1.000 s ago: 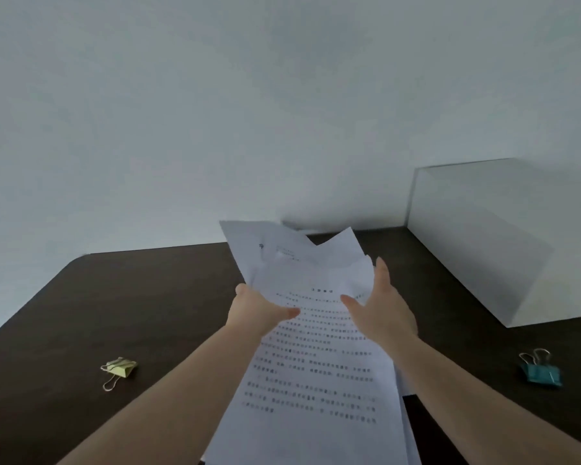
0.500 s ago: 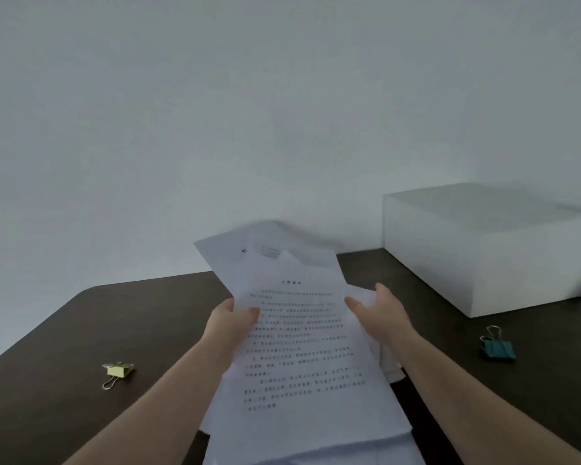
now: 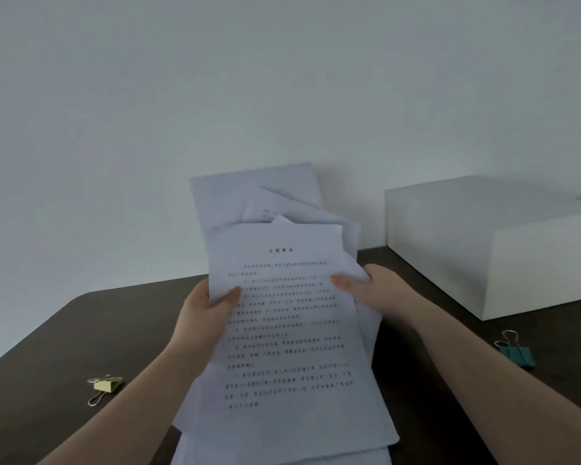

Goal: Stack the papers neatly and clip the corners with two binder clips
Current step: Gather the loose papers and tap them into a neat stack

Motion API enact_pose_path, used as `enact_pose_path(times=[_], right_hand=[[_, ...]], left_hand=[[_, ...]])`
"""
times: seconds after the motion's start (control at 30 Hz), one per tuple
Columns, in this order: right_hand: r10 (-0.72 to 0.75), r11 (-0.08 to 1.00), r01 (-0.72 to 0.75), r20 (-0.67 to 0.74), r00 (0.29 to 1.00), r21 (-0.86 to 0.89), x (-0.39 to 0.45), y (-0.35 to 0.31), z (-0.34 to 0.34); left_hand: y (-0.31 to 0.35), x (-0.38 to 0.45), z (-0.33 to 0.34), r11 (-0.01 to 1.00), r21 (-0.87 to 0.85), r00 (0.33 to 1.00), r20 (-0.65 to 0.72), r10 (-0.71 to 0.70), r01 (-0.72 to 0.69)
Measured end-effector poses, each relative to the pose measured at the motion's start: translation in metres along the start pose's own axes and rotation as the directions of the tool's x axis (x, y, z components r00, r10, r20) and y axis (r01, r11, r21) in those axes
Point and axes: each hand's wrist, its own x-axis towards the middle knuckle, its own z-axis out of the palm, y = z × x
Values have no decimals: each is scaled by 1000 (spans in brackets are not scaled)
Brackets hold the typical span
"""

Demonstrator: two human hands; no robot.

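A loose sheaf of white printed papers [image 3: 285, 330] is held up over the dark table, its sheets fanned and uneven at the top. My left hand [image 3: 203, 308] grips the left edge with the thumb on the front page. My right hand [image 3: 371, 290] grips the right edge, thumb on the front too. A yellow binder clip [image 3: 105, 385] lies on the table to the left. A teal binder clip [image 3: 517, 354] lies to the right, beyond my right forearm.
A white box [image 3: 503, 243] stands at the back right of the dark table [image 3: 81, 330]. A plain pale wall rises behind the table's rounded far-left corner.
Both hands have lifted the papers more upright and closed their grip on the side edges. The view has tilted up and turned right a little.
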Motion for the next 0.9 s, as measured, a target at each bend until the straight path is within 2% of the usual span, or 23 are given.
enact_pose_path(times=[0.03,0.1,0.13,0.23,0.3,0.43,0.57,0.77,0.83,0.9], right_hand=[[-5,988,4,8,1000,156,-2,-2,-1],[-16,869,-13,55,998,495,-6,-7,0],[-39,813,-11,73,997,583,-7,-8,0],[-224,746,100,107,969,659,-8,-13,6],[-296,729,155,103,950,667,-11,-20,9],[-381,733,334,-50,923,593,-15,-38,8],[-353,710,421,-232,906,564,-21,-47,6],[-345,592,595,-496,797,544,-39,-58,10],[-326,607,613,-545,773,506,-43,-64,4],[-368,689,634,-584,723,351,-47,-71,-7]], left_hand=[[2,1,-2,1000,-24,999,-32,17,-18],[7,1,-5,993,-104,996,-72,52,-60],[11,0,-7,985,-157,995,-76,63,-74],[23,-2,-10,966,-239,995,-50,86,-96],[31,-4,-13,964,-237,992,-45,114,-121],[49,-8,-18,949,-256,983,-40,178,-182],[66,-12,-15,925,-300,972,-49,229,-233],[85,-18,3,905,-373,974,17,227,-205],[90,-17,1,902,-381,974,11,226,-205],[95,-17,-4,891,-394,969,2,249,-228]])
